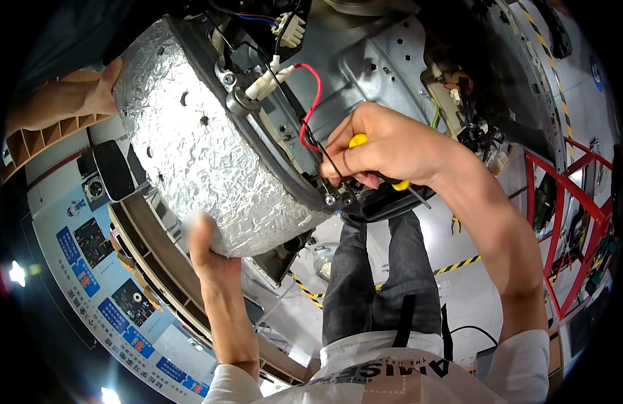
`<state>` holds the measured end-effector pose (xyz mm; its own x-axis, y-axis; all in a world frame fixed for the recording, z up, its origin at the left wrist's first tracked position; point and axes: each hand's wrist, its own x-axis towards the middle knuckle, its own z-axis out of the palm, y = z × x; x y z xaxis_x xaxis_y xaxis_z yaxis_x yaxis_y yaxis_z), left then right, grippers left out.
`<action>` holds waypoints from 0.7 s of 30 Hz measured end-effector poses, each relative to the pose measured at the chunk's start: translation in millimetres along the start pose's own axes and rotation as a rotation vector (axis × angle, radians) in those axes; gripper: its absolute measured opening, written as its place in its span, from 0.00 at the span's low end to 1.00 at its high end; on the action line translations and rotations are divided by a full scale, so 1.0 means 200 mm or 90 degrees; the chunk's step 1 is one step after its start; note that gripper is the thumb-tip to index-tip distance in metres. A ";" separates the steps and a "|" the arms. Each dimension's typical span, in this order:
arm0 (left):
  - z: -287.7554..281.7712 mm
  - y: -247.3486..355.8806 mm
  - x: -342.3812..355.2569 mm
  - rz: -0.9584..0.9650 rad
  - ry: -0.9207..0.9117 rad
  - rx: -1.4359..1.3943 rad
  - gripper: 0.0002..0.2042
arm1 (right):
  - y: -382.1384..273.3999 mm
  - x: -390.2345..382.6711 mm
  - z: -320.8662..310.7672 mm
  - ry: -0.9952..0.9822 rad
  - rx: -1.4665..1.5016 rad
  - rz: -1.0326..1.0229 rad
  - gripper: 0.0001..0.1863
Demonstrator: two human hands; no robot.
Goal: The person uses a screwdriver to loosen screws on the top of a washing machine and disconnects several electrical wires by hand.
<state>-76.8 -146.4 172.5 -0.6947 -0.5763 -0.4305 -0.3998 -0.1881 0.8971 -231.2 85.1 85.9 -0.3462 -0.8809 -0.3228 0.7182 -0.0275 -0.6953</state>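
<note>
A large curved housing [190,135] wrapped in crinkled silver foil, with a dark rim, fills the upper left. My left hand [216,252] grips its lower edge, thumb on the foil and the other fingers hidden underneath. My right hand [385,148] is closed around a screwdriver [400,184] with a yellow and black handle; its metal shaft points away to the lower right. The fingertips of that hand pinch near the housing's rim, beside the end of a red wire [314,101]. Whatever they touch there is hidden. A white connector [268,82] sits at the wire's upper end.
Another person's hand [99,97] rests against the foil housing at far left. Behind lies a grey metal panel [385,74] with holes, and loose wiring [470,128]. A red metal frame [574,195] stands at right. Yellow-black tape [457,263] marks the floor.
</note>
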 end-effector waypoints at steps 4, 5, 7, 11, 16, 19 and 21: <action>-0.01 -0.01 0.00 -0.018 0.040 -0.011 0.31 | -0.03 0.00 0.00 0.010 -0.001 0.024 0.07; 0.00 -0.02 0.00 -0.012 0.041 -0.011 0.31 | -0.02 0.00 0.00 0.006 -0.008 0.020 0.07; 0.02 -0.02 0.00 0.000 0.042 -0.011 0.30 | 0.01 0.01 -0.01 -0.001 -0.021 0.012 0.08; 0.00 -0.01 0.01 0.002 0.005 -0.026 0.30 | -0.03 -0.01 0.01 0.004 -0.067 0.036 0.10; 0.00 -0.01 0.01 0.003 0.002 -0.037 0.30 | -0.09 0.00 0.01 -0.027 -0.151 0.072 0.10; -0.01 0.00 0.00 -0.003 -0.006 -0.020 0.30 | -0.10 0.00 0.02 -0.014 -0.155 0.071 0.10; -0.03 0.00 0.00 0.003 -0.023 -0.017 0.30 | -0.07 0.00 0.03 -0.007 -0.106 0.068 0.09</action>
<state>-73.4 -152.4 173.7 -0.7183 -0.5479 -0.4288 -0.3801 -0.2072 0.9014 -238.3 83.5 99.2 -0.2665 -0.8794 -0.3945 0.6400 0.1446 -0.7547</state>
